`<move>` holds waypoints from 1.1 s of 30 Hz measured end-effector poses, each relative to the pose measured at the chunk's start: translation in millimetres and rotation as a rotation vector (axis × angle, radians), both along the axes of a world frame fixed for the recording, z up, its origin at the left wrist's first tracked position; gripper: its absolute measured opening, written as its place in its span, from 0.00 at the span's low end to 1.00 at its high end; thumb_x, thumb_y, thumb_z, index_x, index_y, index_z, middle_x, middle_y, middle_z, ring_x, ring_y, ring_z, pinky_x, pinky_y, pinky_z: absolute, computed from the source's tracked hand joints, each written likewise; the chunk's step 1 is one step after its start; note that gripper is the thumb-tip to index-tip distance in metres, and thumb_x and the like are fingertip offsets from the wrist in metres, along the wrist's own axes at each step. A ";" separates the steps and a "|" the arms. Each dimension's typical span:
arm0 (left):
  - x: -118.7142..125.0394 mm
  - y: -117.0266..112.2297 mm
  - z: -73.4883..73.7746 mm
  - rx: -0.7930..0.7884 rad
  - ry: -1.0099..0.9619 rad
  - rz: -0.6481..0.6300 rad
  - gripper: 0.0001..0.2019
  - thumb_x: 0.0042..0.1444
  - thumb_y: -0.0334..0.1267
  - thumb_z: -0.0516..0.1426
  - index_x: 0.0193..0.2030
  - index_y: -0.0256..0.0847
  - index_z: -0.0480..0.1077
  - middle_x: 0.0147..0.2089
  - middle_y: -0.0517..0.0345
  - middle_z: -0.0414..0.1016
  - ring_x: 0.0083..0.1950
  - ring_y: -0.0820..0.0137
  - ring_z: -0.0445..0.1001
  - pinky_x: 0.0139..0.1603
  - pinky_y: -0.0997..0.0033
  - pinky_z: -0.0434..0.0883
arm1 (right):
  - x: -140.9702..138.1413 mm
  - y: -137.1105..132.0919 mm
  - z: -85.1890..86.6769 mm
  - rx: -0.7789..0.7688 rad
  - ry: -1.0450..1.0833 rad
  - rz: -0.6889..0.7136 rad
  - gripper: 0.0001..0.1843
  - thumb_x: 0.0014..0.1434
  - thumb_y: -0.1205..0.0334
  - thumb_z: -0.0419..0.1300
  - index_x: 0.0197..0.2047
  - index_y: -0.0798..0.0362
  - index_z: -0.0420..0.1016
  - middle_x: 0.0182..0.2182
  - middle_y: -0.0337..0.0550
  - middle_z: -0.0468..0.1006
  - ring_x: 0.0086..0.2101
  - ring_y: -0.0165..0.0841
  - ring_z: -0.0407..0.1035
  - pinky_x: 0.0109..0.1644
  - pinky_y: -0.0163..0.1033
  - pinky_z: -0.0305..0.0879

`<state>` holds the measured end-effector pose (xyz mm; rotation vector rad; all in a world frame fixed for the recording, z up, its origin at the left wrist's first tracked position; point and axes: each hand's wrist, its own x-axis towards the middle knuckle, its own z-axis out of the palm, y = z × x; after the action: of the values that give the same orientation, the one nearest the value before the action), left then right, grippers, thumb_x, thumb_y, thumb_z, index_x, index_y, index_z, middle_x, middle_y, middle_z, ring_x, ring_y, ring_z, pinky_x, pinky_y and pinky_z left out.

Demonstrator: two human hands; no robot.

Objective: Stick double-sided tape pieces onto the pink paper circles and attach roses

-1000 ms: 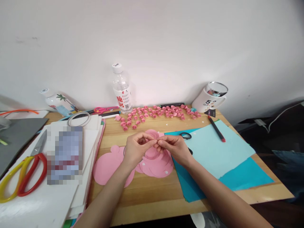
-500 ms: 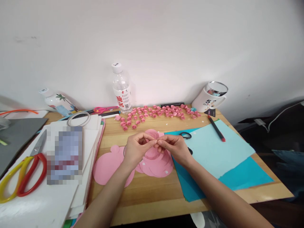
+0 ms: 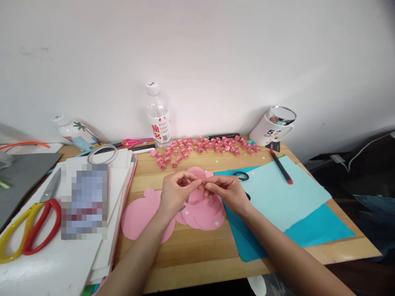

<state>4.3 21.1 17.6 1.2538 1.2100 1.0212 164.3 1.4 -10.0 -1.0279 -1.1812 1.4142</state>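
Note:
Fingertips of my left hand (image 3: 177, 191) and my right hand (image 3: 226, 190) meet in a pinch above the pink paper. What they pinch is tiny and mostly hidden by the fingers, so I cannot make it out. Beneath them lie overlapping pink paper circles (image 3: 202, 222), with tiny white bits on top. A larger pink paper piece (image 3: 138, 218) with rounded lobes extends to the left, partly under my left hand. Beyond my hands, many small rolled pink paper roses (image 3: 212, 142) are spread along the back of the table.
Blue paper sheets (image 3: 286, 197) bear a red-tipped black marker (image 3: 281, 166) and black scissor handles (image 3: 241, 176). A clear bottle (image 3: 158, 115) and a white mug (image 3: 271, 127) stand by the wall. On the left, red-and-yellow scissors (image 3: 40, 222) rest on stacked white paper (image 3: 80, 263).
My left hand has shifted very slightly left, and the fingertips have turned a little against each other. The things on the table stay where they were.

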 end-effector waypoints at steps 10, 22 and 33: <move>0.3 -0.3 -1.5 0.028 -0.032 -0.006 0.08 0.38 0.37 0.66 0.23 0.36 0.73 0.25 0.56 0.76 0.26 0.72 0.71 0.28 0.74 0.69 | -2.4 0.0 1.5 -0.024 -0.030 -0.031 0.11 0.49 0.55 0.66 0.32 0.54 0.80 0.19 0.41 0.78 0.21 0.29 0.69 0.26 0.35 0.68; 1.4 -1.3 -3.5 0.037 0.026 -0.011 0.07 0.41 0.36 0.64 0.23 0.37 0.72 0.22 0.58 0.73 0.23 0.75 0.67 0.23 0.76 0.64 | -2.3 -0.1 2.7 -0.012 -0.059 -0.030 0.12 0.49 0.54 0.65 0.30 0.55 0.79 0.19 0.41 0.78 0.20 0.29 0.68 0.26 0.35 0.68; 1.2 -0.8 -0.5 0.000 -0.020 -0.038 0.06 0.42 0.36 0.64 0.23 0.36 0.73 0.24 0.57 0.75 0.24 0.75 0.68 0.26 0.76 0.65 | -2.8 0.0 3.5 0.021 -0.050 -0.031 0.10 0.51 0.55 0.64 0.30 0.54 0.79 0.20 0.41 0.78 0.21 0.29 0.69 0.26 0.35 0.67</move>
<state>5.5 20.3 17.1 1.2588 1.1666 1.0039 161.6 1.4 -6.5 -1.0686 -1.2087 1.3563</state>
